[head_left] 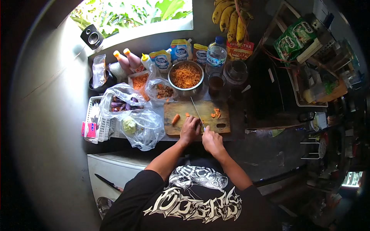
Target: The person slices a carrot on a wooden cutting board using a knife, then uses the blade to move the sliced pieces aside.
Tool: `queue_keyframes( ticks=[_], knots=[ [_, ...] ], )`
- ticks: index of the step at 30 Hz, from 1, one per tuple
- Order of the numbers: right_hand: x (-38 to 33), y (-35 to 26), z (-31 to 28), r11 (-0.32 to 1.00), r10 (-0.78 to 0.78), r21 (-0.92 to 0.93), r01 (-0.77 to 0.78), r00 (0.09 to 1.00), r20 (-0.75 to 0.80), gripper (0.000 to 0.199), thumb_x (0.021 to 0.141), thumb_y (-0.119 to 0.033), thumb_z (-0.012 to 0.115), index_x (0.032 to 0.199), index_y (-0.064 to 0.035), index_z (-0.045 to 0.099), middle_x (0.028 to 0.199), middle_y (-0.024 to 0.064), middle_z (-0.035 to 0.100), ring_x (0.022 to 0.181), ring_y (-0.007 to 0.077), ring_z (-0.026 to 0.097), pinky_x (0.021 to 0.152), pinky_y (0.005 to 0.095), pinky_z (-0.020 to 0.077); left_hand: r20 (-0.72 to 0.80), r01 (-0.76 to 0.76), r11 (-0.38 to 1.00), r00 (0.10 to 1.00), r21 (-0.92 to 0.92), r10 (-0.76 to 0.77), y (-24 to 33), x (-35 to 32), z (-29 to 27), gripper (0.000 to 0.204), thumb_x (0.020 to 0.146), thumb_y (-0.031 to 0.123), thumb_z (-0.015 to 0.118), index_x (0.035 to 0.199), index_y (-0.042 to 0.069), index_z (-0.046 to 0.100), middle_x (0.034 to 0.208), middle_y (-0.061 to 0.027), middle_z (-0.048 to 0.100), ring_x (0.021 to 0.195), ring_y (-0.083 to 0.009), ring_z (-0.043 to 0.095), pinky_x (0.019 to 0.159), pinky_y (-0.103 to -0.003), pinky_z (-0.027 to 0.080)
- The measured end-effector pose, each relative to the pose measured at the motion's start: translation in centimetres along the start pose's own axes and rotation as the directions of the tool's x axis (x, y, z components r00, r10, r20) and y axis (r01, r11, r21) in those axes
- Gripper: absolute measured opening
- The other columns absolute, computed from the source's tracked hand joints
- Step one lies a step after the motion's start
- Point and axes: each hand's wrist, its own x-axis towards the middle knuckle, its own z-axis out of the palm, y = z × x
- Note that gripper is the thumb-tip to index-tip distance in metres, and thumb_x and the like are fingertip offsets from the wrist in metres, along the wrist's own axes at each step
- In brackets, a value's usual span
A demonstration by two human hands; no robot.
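Observation:
A kitchen knife (pixel 197 109) is gripped in my right hand (pixel 213 140), its long blade slanting up and left across a wooden cutting board (pixel 169 129). My left hand (pixel 189 130) rests on the board close beside the blade, fingers curled over a piece of carrot that they mostly hide; a bit of orange shows by the fingertips. Left of that hand lies a short length of carrot (pixel 175 119), and a small carrot bit (pixel 187 114) is above it. Cut carrot slices (pixel 216 112) sit in a loose heap on the board's right half.
Behind the board stand a metal bowl (pixel 186 89) of shredded orange food, a water bottle (pixel 216 57) and a dark drinking glass (pixel 216 82). Plastic bags with purple vegetables (pixel 124 104) and a pale green cabbage (pixel 129 125) lie left. Another knife (pixel 108 182) rests on a white surface.

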Motion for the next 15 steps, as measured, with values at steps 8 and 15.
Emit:
queue_keyframes(
  ticks=[8,15],
  knots=[
    [1.3,0.6,0.8,0.998,0.053,0.032,-0.05,0.99,-0.129,0.028,0.1,-0.027,0.051,0.11,-0.0016,0.051,0.084,0.0269,0.07,0.083,0.0474,0.069,0.075,0.0588,0.054,0.009,-0.024,1.0,1.0,-0.005,0.024,0.0,0.1,0.3,0.013,0.082,0.004,0.067,0.095,0.002,0.065,0.094,-0.0169,0.06,0.093,-0.038,0.06,0.083,-0.044,0.05],
    [0.9,1.0,-1.0,0.977,-0.006,0.212,0.029,0.994,-0.111,0.031,0.099,-0.031,0.053,0.11,-0.0022,0.051,0.086,0.0289,0.068,0.085,0.0507,0.066,0.078,0.0605,0.0521,0.036,0.109,0.983,0.994,-0.15,-0.105,-0.4,-0.1,-0.8,0.017,0.085,0.001,0.066,0.102,0.0,0.067,0.097,-0.0183,0.067,0.092,-0.0363,0.067,0.079,-0.042,0.053]
  ],
)
